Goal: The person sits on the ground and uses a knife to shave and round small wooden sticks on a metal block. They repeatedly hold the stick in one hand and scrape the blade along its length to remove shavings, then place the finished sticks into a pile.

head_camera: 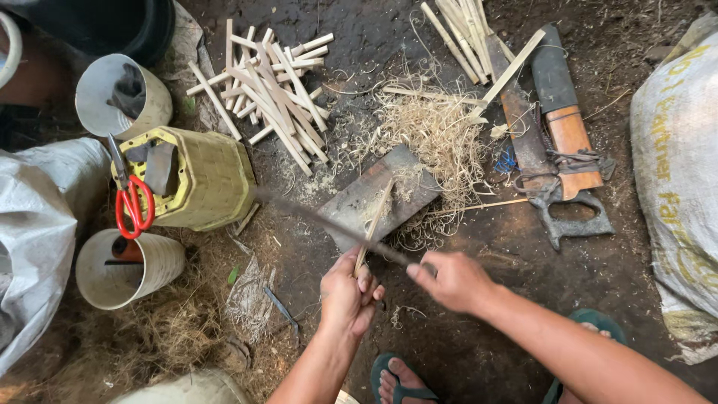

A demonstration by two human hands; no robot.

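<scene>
My left hand (348, 293) grips a thin bamboo stick (376, 217) that stands tilted with its far end on a flat grey board (355, 206). My right hand (449, 280) holds the handle of a long dark blade (321, 221), which lies across the stick and reaches left toward a yellow woven basket (202, 176). Pale wood shavings (434, 135) are heaped just beyond the board.
A pile of cut bamboo sticks (269, 97) lies at the back, more sticks (464, 30) at top right. A handsaw (538, 164) and sheathed knife (565, 112) lie right. Red-handled scissors (133, 202) hang on the basket, between two white cups (120, 97) (123, 269). Sacks (673, 172) flank both sides.
</scene>
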